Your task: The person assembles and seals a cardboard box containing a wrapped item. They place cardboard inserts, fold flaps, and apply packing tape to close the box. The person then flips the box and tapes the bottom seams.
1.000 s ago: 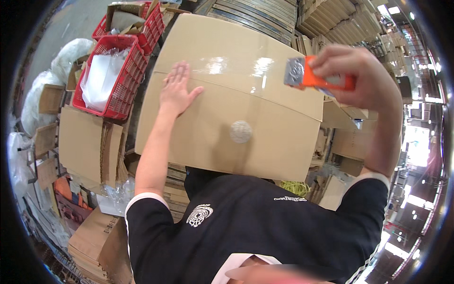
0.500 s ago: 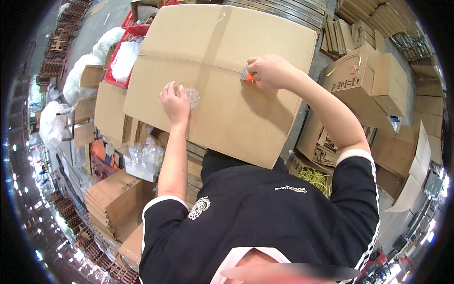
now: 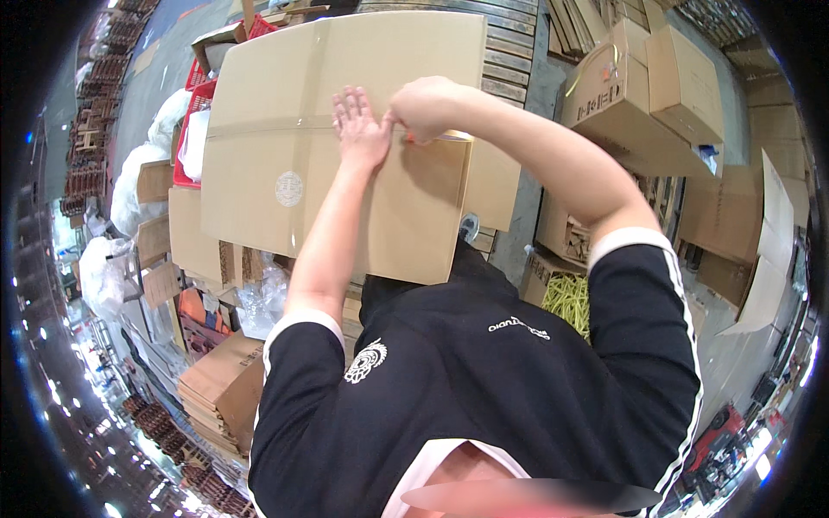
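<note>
A large brown cardboard sheet [image 3: 250,95], perhaps a flattened box, lies in front of me with a strip of tape across it. A pale round mark [image 3: 289,188] shows on its left half. My left hand [image 3: 361,129] rests flat on the sheet, fingers spread. Close beside it, my right hand [image 3: 427,108] is closed around a small orange tool [image 3: 410,137], most of which the fingers hide. From the right hand an edge in the cardboard runs to the right side, where the near part sits apart from the far part.
Wooden slats [image 3: 509,52] lie beyond the sheet. At right stand cardboard boxes [image 3: 604,95] and a box with yellow-green straps [image 3: 567,302]. On the left are a red crate [image 3: 183,168], clear plastic wrap [image 3: 259,302] and stacked cardboard [image 3: 216,380].
My left hand has moved right across the sheet, away from the round mark. My right hand has moved left with the orange tool. A split now shows at the sheet's right side.
</note>
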`<action>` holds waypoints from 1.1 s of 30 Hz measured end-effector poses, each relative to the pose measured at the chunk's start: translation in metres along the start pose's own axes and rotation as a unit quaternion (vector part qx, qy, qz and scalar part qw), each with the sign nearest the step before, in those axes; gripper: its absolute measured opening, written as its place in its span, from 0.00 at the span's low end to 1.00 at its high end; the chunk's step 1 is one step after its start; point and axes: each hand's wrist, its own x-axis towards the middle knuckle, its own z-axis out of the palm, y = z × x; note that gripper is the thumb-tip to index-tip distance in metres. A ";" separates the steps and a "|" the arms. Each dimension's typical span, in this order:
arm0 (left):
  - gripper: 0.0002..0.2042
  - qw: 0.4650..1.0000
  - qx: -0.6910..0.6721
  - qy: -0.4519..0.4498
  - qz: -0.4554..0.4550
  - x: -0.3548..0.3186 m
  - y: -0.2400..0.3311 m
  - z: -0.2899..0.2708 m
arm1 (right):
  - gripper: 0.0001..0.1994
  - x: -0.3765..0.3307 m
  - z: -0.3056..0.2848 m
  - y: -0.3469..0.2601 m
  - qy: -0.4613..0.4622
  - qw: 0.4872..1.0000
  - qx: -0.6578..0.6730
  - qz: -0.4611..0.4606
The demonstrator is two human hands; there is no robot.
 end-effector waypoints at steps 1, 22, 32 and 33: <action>0.46 1.000 0.002 -0.007 0.008 -0.006 0.021 0.001 | 0.10 -0.020 0.003 0.010 -0.008 1.000 0.010 0.009; 0.22 0.689 0.401 -0.386 0.464 -0.065 0.203 -0.025 | 0.08 -0.116 0.058 0.098 -0.037 0.994 -0.041 0.099; 0.11 0.902 -0.092 -0.124 0.403 -0.072 0.154 -0.047 | 0.12 -0.077 -0.031 0.109 0.098 0.993 0.064 0.027; 0.12 0.916 -0.111 -0.053 0.381 -0.061 0.141 -0.049 | 0.11 -0.085 -0.024 0.119 0.073 0.996 0.027 0.052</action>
